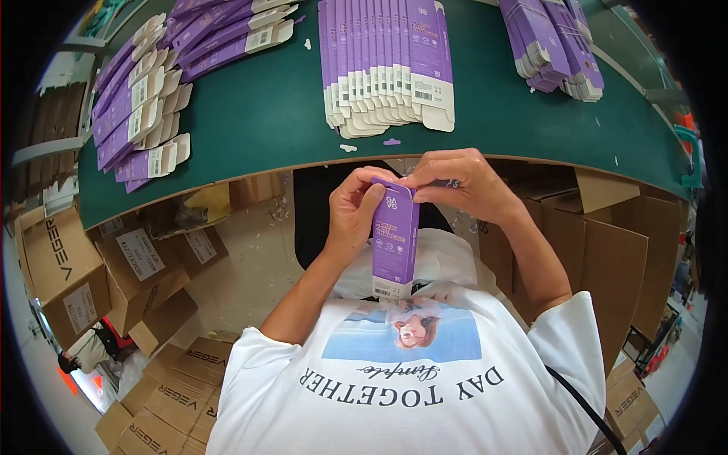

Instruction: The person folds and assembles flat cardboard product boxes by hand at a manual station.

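Note:
In front of my chest, just off the table's near edge, I hold a tall, narrow purple carton (394, 239) with a white lower end. My left hand (353, 208) is closed on its upper left side, the thumb lying on the front face near the top. At the upper right corner my right hand (455, 182) pinches the top edge between thumb and fingers. A row of overlapping flat purple cartons (371, 61) lies on the table beyond, white ends toward me. On the table edge near my hands is a small purple paper cut-out (391, 142).
The green table (250, 121) curves across the top. Piles of flat purple cartons (136, 114) cover its left; banded bundles (557, 45) lie at the far right. Brown cardboard boxes (64, 265) stand below on the left, and an open one (607, 250) on the right.

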A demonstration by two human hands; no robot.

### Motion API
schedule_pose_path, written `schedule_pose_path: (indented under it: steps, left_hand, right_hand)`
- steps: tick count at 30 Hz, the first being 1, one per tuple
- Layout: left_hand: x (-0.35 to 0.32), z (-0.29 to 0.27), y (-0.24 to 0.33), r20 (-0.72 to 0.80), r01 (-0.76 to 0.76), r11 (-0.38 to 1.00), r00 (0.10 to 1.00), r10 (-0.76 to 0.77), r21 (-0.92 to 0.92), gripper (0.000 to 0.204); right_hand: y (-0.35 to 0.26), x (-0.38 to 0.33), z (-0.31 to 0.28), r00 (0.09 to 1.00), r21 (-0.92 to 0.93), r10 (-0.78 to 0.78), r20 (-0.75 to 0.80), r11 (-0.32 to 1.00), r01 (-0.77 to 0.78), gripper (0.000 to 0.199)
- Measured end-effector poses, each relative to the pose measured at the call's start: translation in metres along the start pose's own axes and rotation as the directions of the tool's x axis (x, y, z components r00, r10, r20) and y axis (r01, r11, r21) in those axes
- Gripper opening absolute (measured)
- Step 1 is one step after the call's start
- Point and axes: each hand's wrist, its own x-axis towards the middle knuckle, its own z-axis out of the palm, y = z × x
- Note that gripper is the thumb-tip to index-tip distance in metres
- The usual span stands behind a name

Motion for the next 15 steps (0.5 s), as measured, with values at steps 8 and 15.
schedule_pose_path:
  steps: [8, 15]
  left_hand:
    - [-0.016, 0.003, -0.015, -0.079, 0.166, 0.985, 0.982, -0.169, -0.053, 0.018]
    - [-0.013, 0.009, -0.004, -0.095, 0.105, 0.993, 0.990, -0.101, 0.043, 0.016]
  right_hand:
    - [0.004, -0.017, 0.028, 0.966, -0.132, -0.129, -0.224, 0.986, 0.102, 0.030]
    - [0.008, -0.022, 0.036, 0.959, -0.059, -0.090, -0.269, 0.995, 0.077, 0.043]
